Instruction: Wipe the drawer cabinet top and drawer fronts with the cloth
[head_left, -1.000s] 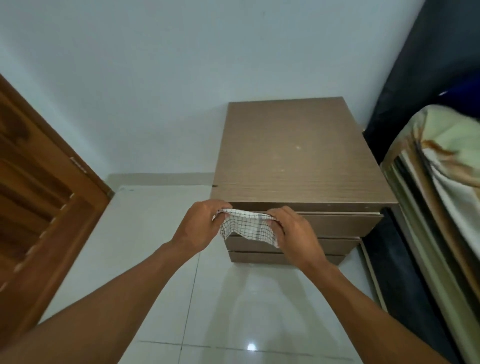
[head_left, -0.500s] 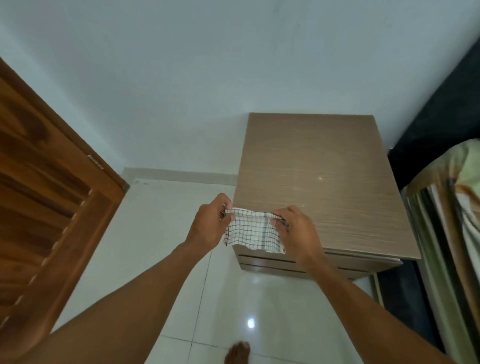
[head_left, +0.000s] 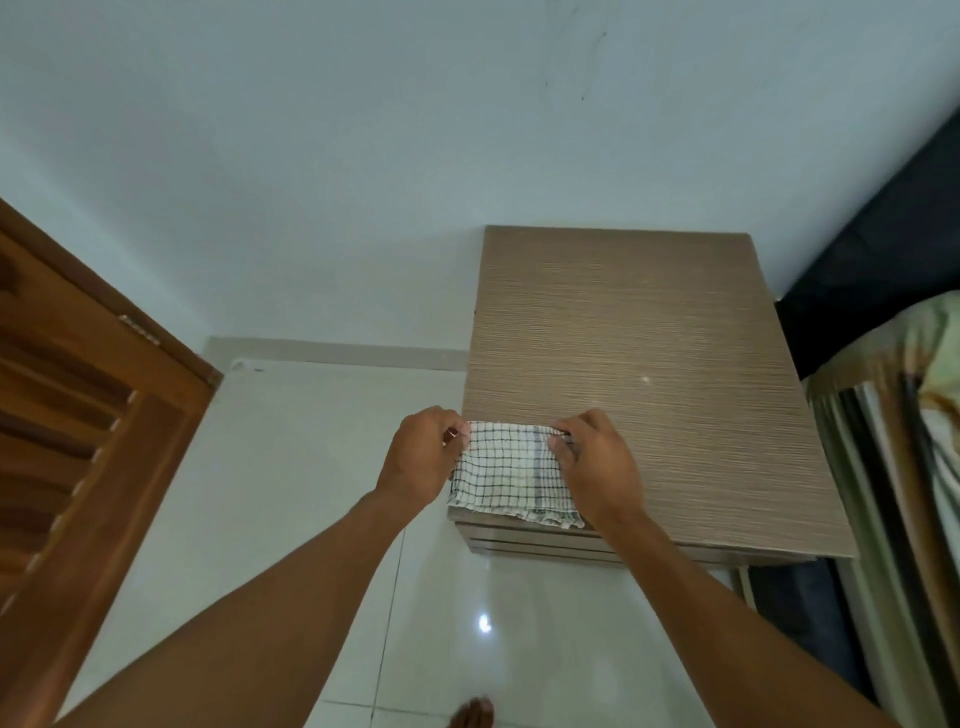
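Observation:
A brown wood-grain drawer cabinet (head_left: 654, 364) stands against the white wall, seen from above. Only thin strips of its drawer fronts (head_left: 545, 548) show below the front edge. A white cloth with a dark check pattern (head_left: 511, 475) hangs stretched over the cabinet's near left corner. My left hand (head_left: 423, 460) pinches the cloth's upper left corner. Its upper right corner is pinched by my right hand (head_left: 597, 465), which is over the cabinet top.
A brown wooden door (head_left: 78, 441) stands at the left. A bed with patterned bedding (head_left: 909, 467) and a dark headboard (head_left: 883, 223) flanks the cabinet's right side. The floor (head_left: 311, 467) is glossy white tile, and toes of my foot (head_left: 472, 714) show at the bottom.
The view has come closer and higher over the cabinet, so most of the drawer fronts are now hidden. Both hands have carried the cloth up from in front of the drawers to over the top's near left corner.

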